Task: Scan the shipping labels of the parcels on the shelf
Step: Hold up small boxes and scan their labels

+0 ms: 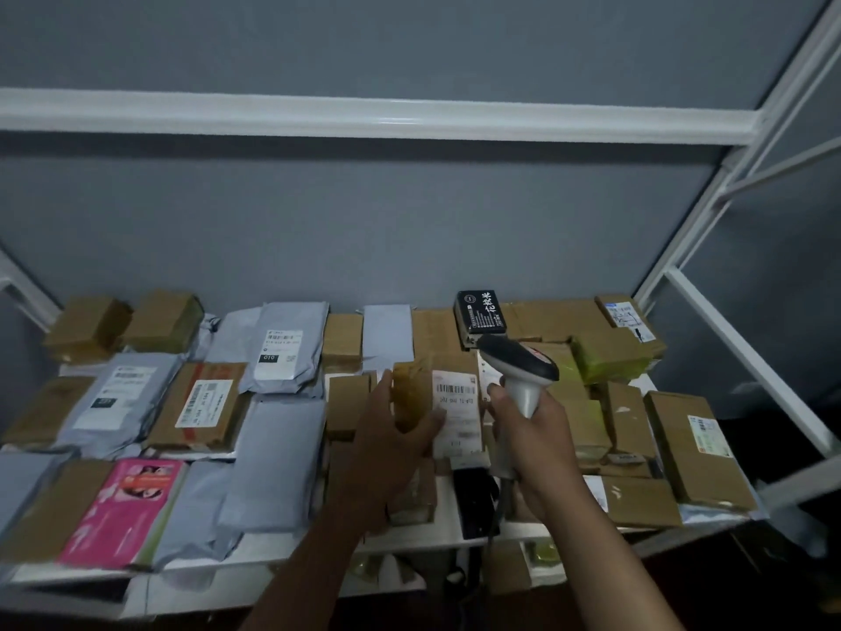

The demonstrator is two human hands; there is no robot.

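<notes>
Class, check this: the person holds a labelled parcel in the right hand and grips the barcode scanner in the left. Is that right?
No, the hands are swapped. The head view shows the left hand holding the parcel and the right hand gripping the scanner.

A grey wall (409,230) is seen behind a white metal shelving frame (710,211). A white horizontal rail (364,113) is set across the upper part. The room is dimly lit throughout.
</notes>
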